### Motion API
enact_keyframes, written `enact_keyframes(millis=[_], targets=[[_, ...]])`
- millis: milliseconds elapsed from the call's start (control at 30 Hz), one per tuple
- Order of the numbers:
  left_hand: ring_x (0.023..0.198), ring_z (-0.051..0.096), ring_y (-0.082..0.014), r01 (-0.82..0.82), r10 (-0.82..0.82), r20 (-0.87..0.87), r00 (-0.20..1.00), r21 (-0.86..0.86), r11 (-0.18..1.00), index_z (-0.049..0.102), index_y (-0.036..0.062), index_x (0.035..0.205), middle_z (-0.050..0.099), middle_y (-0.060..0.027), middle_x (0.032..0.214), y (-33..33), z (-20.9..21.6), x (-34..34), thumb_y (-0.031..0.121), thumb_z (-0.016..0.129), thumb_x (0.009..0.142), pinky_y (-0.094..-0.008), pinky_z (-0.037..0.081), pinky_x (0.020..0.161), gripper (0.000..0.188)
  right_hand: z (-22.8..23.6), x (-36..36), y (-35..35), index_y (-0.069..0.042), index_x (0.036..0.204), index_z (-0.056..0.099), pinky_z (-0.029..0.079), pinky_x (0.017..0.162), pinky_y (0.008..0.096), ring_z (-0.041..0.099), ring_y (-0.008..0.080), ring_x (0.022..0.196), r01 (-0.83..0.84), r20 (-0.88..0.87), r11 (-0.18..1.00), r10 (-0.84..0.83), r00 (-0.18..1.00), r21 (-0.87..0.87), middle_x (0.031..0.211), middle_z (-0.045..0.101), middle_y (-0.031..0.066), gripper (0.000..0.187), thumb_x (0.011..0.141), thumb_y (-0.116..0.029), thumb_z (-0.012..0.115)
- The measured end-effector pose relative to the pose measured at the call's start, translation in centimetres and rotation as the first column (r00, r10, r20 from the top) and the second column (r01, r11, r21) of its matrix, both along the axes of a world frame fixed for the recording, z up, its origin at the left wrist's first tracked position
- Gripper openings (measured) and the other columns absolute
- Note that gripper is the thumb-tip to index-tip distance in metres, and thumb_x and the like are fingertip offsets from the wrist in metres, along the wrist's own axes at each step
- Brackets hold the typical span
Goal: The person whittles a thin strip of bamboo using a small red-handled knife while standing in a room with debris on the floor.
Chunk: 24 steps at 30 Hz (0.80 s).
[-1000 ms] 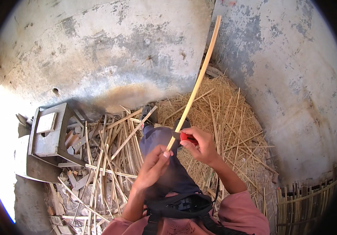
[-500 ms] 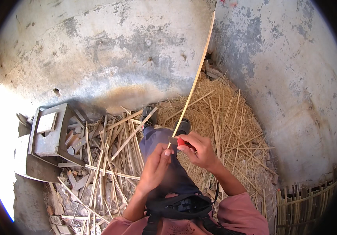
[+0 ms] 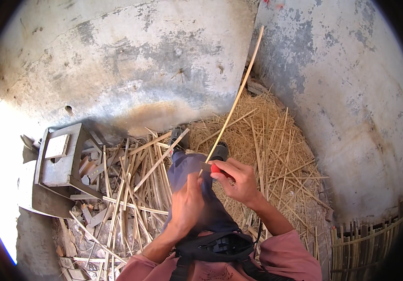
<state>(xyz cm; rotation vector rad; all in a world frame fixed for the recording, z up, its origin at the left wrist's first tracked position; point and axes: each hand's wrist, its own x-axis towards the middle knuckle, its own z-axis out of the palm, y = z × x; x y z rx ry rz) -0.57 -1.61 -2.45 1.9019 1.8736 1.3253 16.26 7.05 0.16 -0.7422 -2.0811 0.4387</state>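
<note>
A long, thin bamboo strip (image 3: 232, 110) slants up and away from my hands toward the wall corner. Its near end is pinched in my left hand (image 3: 188, 203), whose fingers are closed and partly turned from view. My right hand (image 3: 239, 181) grips a knife (image 3: 216, 169) by its red handle. The knife's short, flat blade lies against the strip just beyond my left fingertips. Both hands are above my lap, close together.
Loose bamboo strips (image 3: 136, 187) lie heaped on the left floor. Straw-like shavings (image 3: 276, 140) cover the right side. A wooden stool (image 3: 63, 154) lies tipped at the left. A slatted bamboo panel (image 3: 365, 248) stands lower right. Worn walls (image 3: 164, 61) meet in a corner ahead.
The bamboo strip has been drawn toward me, its far tip now lower and slightly farther right. My left hand has turned and shifted a little. The knife has barely moved.
</note>
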Motion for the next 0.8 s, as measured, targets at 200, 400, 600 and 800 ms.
enact_keyframes(millis=[200, 400, 600, 800], targets=[[0.066, 0.068, -0.0471, 0.011, -0.011, 0.002, 1.000, -0.001, 1.000, 0.055, 0.0058, 0.119, 0.067, -0.0250, 0.077, 0.1, 0.1, -0.6, 0.006, 0.057, 0.107, -0.0527, 0.048, 0.052, 0.011, 0.1, -0.1, 0.0, -0.004, 0.117, 0.077, 0.052, 0.052, 0.0330, 0.066, 0.0214, 0.059, 0.011, -0.009, 1.000, -0.011, 1.000, 0.023, 0.086, 0.072, 0.0073, 0.028, 0.094, -0.021, 0.080], [0.065, 0.067, -0.0470, 0.012, -0.012, -0.015, 1.000, 0.003, 1.000, 0.056, 0.0067, 0.117, 0.066, -0.0247, 0.075, 0.1, 0.4, -0.9, 0.005, 0.057, 0.107, -0.0524, 0.047, 0.052, 0.010, 0.0, -0.2, 0.3, -0.005, 0.117, 0.077, 0.052, 0.052, 0.0337, 0.066, 0.0217, 0.059, 0.034, -0.003, 0.997, -0.034, 0.999, 0.065, 0.086, 0.072, 0.0071, 0.028, 0.094, -0.021, 0.080], [0.063, 0.066, -0.0467, 0.001, 0.001, -0.052, 0.999, 0.029, 1.000, 0.056, 0.0070, 0.116, 0.065, -0.0241, 0.074, 0.0, 0.4, -1.4, 0.006, 0.058, 0.106, -0.0524, 0.047, 0.051, 0.010, 0.3, -0.5, 0.6, -0.005, 0.117, 0.078, 0.052, 0.052, 0.0351, 0.066, 0.0227, 0.059, 0.036, -0.027, 0.995, -0.034, 0.999, 0.098, 0.085, 0.072, 0.0072, 0.029, 0.094, -0.022, 0.081], [0.060, 0.065, -0.0463, 0.020, -0.022, -0.081, 0.996, -0.020, 1.000, 0.057, 0.0070, 0.114, 0.064, -0.0240, 0.070, -1.7, -1.5, -1.8, 0.007, 0.058, 0.107, -0.0527, 0.046, 0.051, 0.008, 0.3, 1.8, 5.6, -0.001, 0.112, 0.078, 0.049, 0.055, 0.0321, 0.065, 0.0209, 0.061, 0.242, -0.148, 0.968, -0.230, 0.962, 0.067, 0.085, 0.073, 0.0106, 0.026, 0.097, -0.023, 0.077]])
